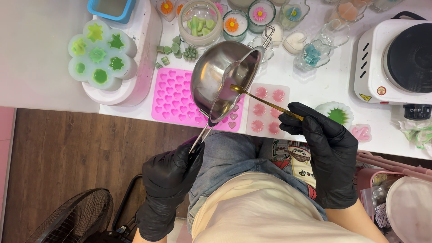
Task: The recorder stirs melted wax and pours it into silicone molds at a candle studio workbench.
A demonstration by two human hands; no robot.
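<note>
My left hand [170,180], in a black glove, grips the handle of a steel melting pot [216,76] that is tilted over a pink heart mould [173,96]. My right hand [324,139], also gloved in black, pinches a thin gold spoon [263,100] whose bowl reaches inside the pot near its lower lip. A clear mould with pink flower shapes [268,110] lies just under the spoon, beside the heart mould.
A white flower-shaped mould with green wax [101,54] sits at the left. Glass candle cups with flower tops [234,22] line the back. A white hot plate [396,58] stands at the right. A fan [76,216] is on the wooden floor.
</note>
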